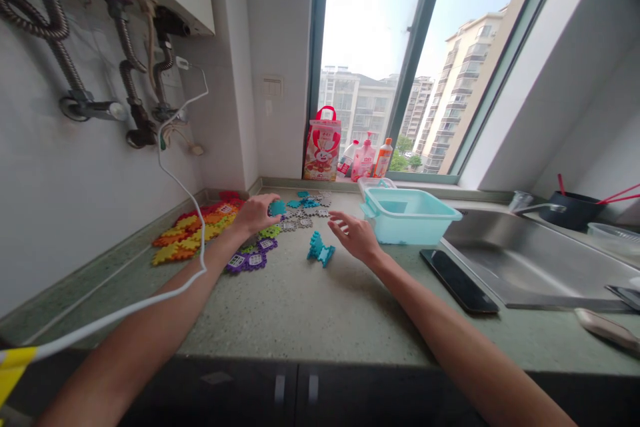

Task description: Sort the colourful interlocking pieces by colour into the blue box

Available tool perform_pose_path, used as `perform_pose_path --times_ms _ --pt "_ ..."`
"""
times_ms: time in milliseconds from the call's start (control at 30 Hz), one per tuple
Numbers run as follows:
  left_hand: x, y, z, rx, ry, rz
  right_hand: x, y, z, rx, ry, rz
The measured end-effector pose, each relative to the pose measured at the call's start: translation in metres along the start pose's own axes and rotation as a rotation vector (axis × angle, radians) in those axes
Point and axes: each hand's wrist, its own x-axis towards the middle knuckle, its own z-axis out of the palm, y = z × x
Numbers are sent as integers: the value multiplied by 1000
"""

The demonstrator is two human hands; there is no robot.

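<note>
My left hand (254, 215) is closed on a flat teal interlocking tile (277, 207), held above the scattered pieces. Fingers apart and holding nothing, my right hand (354, 233) hovers over the counter beside the blue box. Between the two hands stands a small teal assembly (320, 250) of joined toothed tiles, with one part upright. More teal tiles (309, 201) lie behind, near grey tiles (303, 217). Purple window tiles (250, 259) and green tiles (270, 231) are nearer my left forearm. Yellow and orange tiles (187, 237) are heaped at the left.
A light blue plastic box (410, 230) stands right of my right hand. A black phone (459, 281) lies by the steel sink (530, 260). The white cable (204, 240) crosses over my left forearm. Bottles (365, 161) and a red bag (323, 150) line the windowsill.
</note>
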Motion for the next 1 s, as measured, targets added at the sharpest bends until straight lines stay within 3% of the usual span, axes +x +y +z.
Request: perform_pose_path --times_ms 100,167,300,400,567,700,833,900,1000 --pt "-2 34 -15 -179 68 283 -1 -8 -7 -47 80 -160" --pt "-5 61 -21 -315 105 375 -2 -14 -12 -114 74 -277" --pt "-15 106 -17 -693 137 247 -1 -21 -15 -198 17 -382" --pt "-20 122 -8 -855 119 137 -1 -24 -13 -211 22 -377" --pt "-23 123 -4 -754 162 276 -2 -27 -13 -190 2 -355" --pt "-22 111 -9 -714 105 433 -3 -28 -10 -157 26 -259" --pt "-18 91 -2 -648 24 350 -4 -28 -4 -67 -16 -93" --pt "-16 81 8 -610 -102 250 -5 -31 -3 -51 -84 -6" --pt "-16 71 26 -650 -407 135 -7 -37 -3 -92 -172 58"
